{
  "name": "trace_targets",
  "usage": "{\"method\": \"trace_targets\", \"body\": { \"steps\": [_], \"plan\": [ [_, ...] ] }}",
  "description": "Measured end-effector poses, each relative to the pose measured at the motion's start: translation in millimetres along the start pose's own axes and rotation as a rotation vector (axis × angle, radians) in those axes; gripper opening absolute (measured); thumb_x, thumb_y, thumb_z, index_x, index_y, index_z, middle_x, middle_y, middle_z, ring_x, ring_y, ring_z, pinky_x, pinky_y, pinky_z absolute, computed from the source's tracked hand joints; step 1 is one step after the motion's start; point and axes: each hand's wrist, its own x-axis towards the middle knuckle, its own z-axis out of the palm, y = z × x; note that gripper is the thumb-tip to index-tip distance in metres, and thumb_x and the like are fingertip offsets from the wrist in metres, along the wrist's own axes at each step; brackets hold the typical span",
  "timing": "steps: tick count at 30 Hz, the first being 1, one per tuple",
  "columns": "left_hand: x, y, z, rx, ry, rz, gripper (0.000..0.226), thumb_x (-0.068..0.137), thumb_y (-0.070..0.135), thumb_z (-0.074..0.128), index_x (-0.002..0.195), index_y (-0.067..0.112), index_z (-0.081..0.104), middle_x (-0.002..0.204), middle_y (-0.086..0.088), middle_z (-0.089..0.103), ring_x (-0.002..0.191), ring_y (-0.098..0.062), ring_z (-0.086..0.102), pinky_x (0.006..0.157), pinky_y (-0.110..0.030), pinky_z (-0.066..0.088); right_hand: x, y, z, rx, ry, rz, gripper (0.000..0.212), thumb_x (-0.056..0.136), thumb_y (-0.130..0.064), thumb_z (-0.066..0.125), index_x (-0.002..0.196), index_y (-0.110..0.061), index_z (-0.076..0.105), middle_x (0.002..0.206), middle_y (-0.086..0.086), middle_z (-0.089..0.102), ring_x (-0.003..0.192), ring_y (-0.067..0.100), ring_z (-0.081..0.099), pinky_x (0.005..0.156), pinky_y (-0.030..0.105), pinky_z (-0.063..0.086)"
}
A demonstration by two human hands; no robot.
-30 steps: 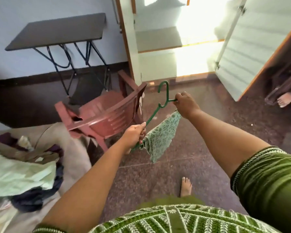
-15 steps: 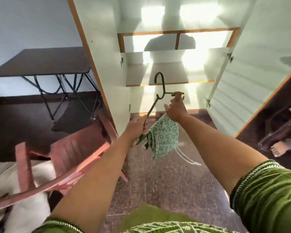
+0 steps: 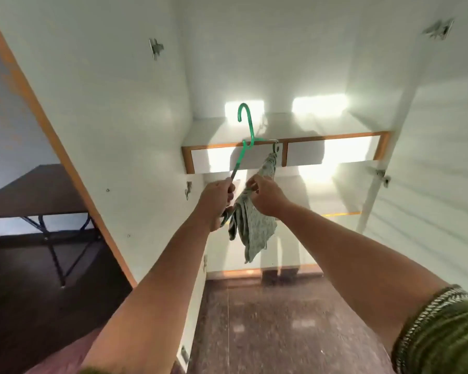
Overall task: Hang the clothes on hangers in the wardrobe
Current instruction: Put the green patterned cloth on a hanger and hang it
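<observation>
Dark folding table (image 3: 35,190) at far left, beyond open wardrobe door (image 3: 97,109): smooth white laminate, orange edge.

Left hand (image 3: 216,202) clenched round lower arm of green hanger (image 3: 245,147), thin plastic, hook up, raised toward wardrobe interior, likely seeking rail; none visible.

Green printed cloth (image 3: 250,228) soft, limp, draped from hanger's right end.

Right hand (image 3: 265,197) pinches cloth, steadying it.

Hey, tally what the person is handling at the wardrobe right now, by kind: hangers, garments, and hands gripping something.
Green hangers: 1
Green patterned garments: 1
Hands gripping something: 2, left hand on the hanger, right hand on the garment
Total: 4
</observation>
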Motion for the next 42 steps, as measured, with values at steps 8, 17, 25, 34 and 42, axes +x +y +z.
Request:
{"method": "trace_targets", "body": {
  "steps": [8,17,25,34,42],
  "plan": [
    [149.8,110.9,24.1,-0.091,0.084,0.107,0.035,0.099,0.019,0.042,0.064,0.017,0.046,0.049,0.004,0.035,0.04,-0.011,0.028,0.042,-0.021,0.022,157.4,-14.6,-34.1,0.02,-0.023,-0.15,0.075,0.078,-0.034,0.069,0.141,-0.017,0.033,0.134,0.018,0.037,0.127,0.031,0.039,0.104,0.033,0.036],
    [282.9,241.6,46.3,-0.115,0.172,0.157,0.035,0.1,0.023,0.044,0.068,0.015,0.056,0.051,0.006,0.037,0.048,-0.01,0.029,0.051,-0.022,0.031,357.4,-37.1,-76.8,-0.008,0.231,-0.272,0.031,0.09,-0.014,0.052,0.119,-0.02,0.042,0.136,0.013,0.025,0.104,0.03,0.053,0.073,0.036,0.052],
    [358.2,358.4,56.4,-0.011,0.303,0.39,0.021,0.097,0.008,0.045,0.09,0.005,0.064,0.065,0.001,0.039,0.059,-0.01,0.034,0.051,-0.021,0.037,488.9,-88.4,-145.5,0.053,0.329,-0.668,0.011,0.092,-0.004,0.033,0.097,-0.009,0.042,0.097,0.006,0.038,0.075,0.014,0.04,0.054,0.023,0.031],
    [449.7,454.5,32.0,0.238,0.494,0.616,0.017,0.093,0.01,0.053,0.076,0.01,0.055,0.069,-0.004,0.049,0.065,-0.018,0.044,0.068,-0.032,0.04,609.5,-153.1,-187.5,0.155,0.292,-0.718,0.013,0.095,-0.004,0.025,0.09,-0.01,0.036,0.077,0.003,0.035,0.059,0.014,0.031,0.048,0.025,0.025],
    [531.2,523.6,-22.7,0.321,0.564,0.816,0.008,0.093,0.007,0.05,0.088,0.011,0.053,0.082,-0.009,0.047,0.079,-0.024,0.044,0.074,-0.035,0.043,732.6,-222.7,-211.6,0.063,0.392,-0.795,0.011,0.098,-0.007,0.031,0.091,-0.014,0.036,0.071,0.008,0.047,0.055,0.02,0.04,0.05,0.031,0.033]
  ]
}}
